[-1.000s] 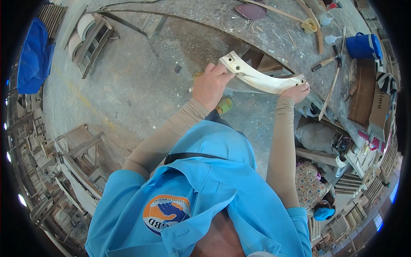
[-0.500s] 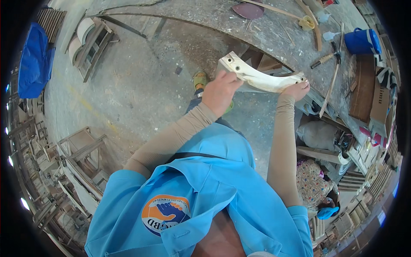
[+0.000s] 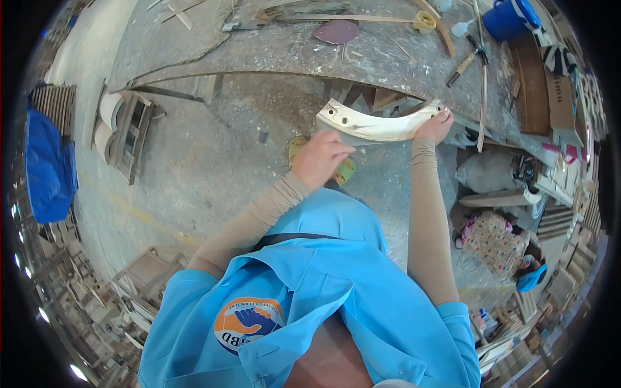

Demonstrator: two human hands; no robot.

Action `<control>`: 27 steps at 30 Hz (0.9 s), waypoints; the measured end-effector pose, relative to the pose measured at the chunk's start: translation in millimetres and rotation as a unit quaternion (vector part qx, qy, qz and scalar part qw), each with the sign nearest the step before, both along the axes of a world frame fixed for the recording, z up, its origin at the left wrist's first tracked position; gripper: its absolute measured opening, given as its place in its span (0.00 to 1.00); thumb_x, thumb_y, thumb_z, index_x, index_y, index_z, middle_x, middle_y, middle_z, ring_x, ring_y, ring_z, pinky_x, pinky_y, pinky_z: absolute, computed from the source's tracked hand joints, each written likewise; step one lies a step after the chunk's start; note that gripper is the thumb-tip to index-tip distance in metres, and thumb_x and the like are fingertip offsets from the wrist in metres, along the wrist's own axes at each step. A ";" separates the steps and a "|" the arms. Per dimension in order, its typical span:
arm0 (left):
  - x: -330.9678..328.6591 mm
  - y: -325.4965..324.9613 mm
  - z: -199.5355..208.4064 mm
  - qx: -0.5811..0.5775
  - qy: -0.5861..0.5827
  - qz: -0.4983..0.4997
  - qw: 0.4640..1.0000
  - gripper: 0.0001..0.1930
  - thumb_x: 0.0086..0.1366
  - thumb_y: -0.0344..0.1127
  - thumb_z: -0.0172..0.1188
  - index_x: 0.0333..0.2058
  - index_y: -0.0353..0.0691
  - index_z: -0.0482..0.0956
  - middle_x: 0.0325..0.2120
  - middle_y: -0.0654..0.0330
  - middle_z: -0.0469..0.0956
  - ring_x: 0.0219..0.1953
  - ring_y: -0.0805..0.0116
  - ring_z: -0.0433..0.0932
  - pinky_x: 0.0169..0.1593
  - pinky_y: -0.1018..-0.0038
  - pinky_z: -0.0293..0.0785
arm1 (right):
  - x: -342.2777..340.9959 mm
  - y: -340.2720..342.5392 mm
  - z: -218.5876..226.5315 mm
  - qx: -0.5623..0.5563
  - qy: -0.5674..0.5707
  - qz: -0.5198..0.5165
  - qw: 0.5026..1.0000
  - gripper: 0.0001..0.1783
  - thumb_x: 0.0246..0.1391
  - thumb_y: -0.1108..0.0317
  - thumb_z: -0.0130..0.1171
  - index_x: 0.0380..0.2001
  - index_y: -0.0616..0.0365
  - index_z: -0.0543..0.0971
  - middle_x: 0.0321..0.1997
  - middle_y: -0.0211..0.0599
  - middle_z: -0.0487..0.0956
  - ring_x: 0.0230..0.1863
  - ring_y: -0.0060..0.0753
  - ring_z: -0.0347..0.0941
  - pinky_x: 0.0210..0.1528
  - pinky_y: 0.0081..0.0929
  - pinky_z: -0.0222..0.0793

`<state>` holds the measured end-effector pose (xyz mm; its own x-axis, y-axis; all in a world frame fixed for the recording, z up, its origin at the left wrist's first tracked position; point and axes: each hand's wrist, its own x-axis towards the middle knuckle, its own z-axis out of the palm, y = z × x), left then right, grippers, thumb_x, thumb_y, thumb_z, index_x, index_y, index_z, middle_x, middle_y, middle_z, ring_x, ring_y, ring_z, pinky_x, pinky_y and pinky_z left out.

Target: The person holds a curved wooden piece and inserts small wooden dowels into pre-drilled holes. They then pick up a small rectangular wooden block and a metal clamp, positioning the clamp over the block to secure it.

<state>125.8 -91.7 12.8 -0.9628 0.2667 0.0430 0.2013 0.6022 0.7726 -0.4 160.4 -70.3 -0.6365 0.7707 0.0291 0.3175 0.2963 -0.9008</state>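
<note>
A pale curved wooden piece [image 3: 381, 128] with dark round holes near its ends is held up in front of the workbench edge. My right hand [image 3: 433, 127] grips its right end, fingers wrapped round it. Just below the piece's left end is my left hand [image 3: 319, 158], off the wood, with its fingers loosely apart and nothing visible in them. Part of that hand's fingers is hard to make out.
On the workbench [image 3: 272, 55] lie a hammer [image 3: 467, 61], a dark red oval disc [image 3: 336, 32], a yellow cup [image 3: 424, 22] and wooden strips. A blue jug [image 3: 511, 19] stands at the right. Another person [image 3: 495, 238] in patterned clothing is low at right. A wooden frame [image 3: 132, 136] stands at left.
My left hand has let go of the wooden piece and drawn back toward me. My right hand keeps its hold. The whole view has shifted, bringing more of the bench in.
</note>
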 end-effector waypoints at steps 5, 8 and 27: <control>-24.2 -64.0 9.8 -0.007 0.041 0.027 0.999 0.11 0.54 0.27 0.61 0.37 0.44 0.84 0.27 0.61 0.73 0.33 0.62 0.70 0.38 0.71 0.68 | -0.8 2.8 -1.6 0.031 -0.045 -0.018 0.998 0.22 0.64 0.54 0.39 0.50 0.57 0.73 0.49 0.44 0.77 0.50 0.47 0.72 0.53 0.38 0.64; -39.4 -86.8 12.9 -0.041 0.074 0.007 0.996 0.12 0.52 0.26 0.63 0.36 0.45 0.84 0.28 0.63 0.73 0.33 0.63 0.70 0.38 0.71 0.68 | -1.7 0.3 0.2 0.053 -0.082 -0.028 0.995 0.22 0.64 0.52 0.38 0.50 0.52 0.73 0.49 0.40 0.78 0.50 0.46 0.73 0.53 0.41 0.63; -99.4 -111.3 -2.4 -0.108 0.173 -0.249 0.947 0.11 0.48 0.31 0.63 0.33 0.50 0.82 0.29 0.71 0.73 0.35 0.68 0.70 0.32 0.75 0.74 | -1.2 -2.0 6.7 0.139 -0.187 -0.064 0.970 0.22 0.63 0.49 0.37 0.50 0.43 0.75 0.48 0.35 0.79 0.50 0.47 0.74 0.53 0.47 0.63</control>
<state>26.4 -202.9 10.5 -0.6542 0.7218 0.2261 0.7201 0.5029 0.4781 -1.6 158.5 -63.6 -0.5421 0.8397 0.0325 0.6573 0.4478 -0.6061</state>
